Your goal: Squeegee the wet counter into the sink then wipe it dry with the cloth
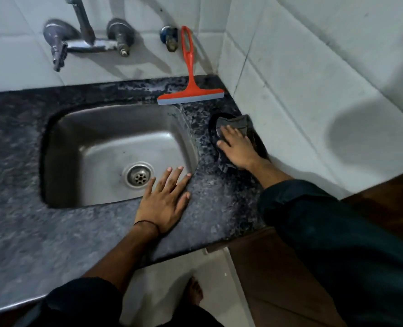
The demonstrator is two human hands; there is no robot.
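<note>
A dark speckled counter (219,197) surrounds a steel sink (96,138). My right hand (237,149) presses flat on a dark grey cloth (237,122) lying on the counter strip between the sink and the right wall. My left hand (166,199) rests flat with fingers spread on the sink's front right corner, holding nothing. An orange squeegee (190,74) leans against the back wall, its grey blade on the counter behind the sink.
A metal tap (85,41) with two valves juts from the tiled back wall above the sink. A tiled wall (313,79) closes off the right side. The counter's front edge ends over a wooden cabinet (278,279) and floor, where my bare foot (194,291) shows.
</note>
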